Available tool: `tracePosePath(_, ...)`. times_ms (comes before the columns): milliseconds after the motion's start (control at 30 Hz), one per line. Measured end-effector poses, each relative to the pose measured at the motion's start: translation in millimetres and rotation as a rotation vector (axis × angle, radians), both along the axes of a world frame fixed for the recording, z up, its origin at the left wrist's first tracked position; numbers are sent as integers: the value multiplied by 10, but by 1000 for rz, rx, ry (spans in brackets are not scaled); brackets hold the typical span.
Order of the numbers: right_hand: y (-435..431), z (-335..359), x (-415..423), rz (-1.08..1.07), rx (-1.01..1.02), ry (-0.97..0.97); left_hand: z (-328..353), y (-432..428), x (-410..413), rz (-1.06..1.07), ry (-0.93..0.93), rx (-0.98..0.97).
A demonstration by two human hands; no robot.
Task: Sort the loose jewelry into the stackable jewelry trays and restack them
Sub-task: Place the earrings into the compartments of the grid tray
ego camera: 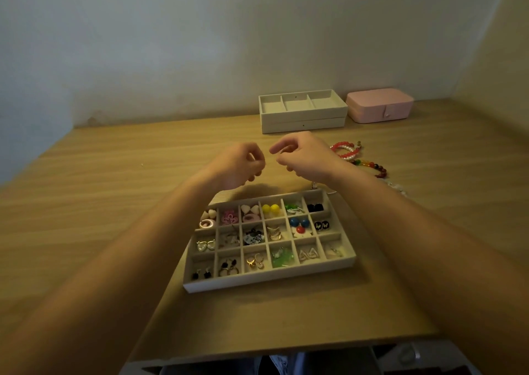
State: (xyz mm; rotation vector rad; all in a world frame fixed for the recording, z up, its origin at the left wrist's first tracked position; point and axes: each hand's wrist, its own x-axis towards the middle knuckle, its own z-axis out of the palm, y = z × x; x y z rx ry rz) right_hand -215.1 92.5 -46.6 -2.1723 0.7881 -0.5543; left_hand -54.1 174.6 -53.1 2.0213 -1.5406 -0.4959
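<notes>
A beige tray (266,279) with many small compartments lies in front of me on the wooden table, filled with earrings and studs. My left hand (239,166) and my right hand (305,157) hover close together above the table just beyond the tray. On both hands the fingertips pinch toward each other, as if on a very thin piece of jewelry that is too fine to make out. Loose bead bracelets, red and white (346,150) and multicoloured (372,168), lie on the table to the right of my right hand.
Two stacked beige trays (303,123) stand at the back by the wall, the top one with three bare sections. A shut pink jewelry box (379,108) sits to their right. A small silver piece (314,185) lies under my right wrist.
</notes>
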Motion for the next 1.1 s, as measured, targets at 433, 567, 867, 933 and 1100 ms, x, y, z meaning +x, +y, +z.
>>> tracePosePath(433, 298, 270, -534, 41, 144, -219, 184, 621, -554, -34, 722, -223)
tracePosePath(567, 348, 344, -739, 29, 202, -235, 222, 743, -724, -54, 746, -238)
tracePosePath(867, 460, 402, -951, 6, 214, -200, 299, 736, -1050, 16, 468, -392)
tracePosePath(933, 481, 396, -969, 9, 250, -205, 318, 730, -1120, 0, 482, -397)
tracePosePath(1100, 529, 376, -1030, 20, 428, -273, 327, 715, -1166, 41, 552, -405)
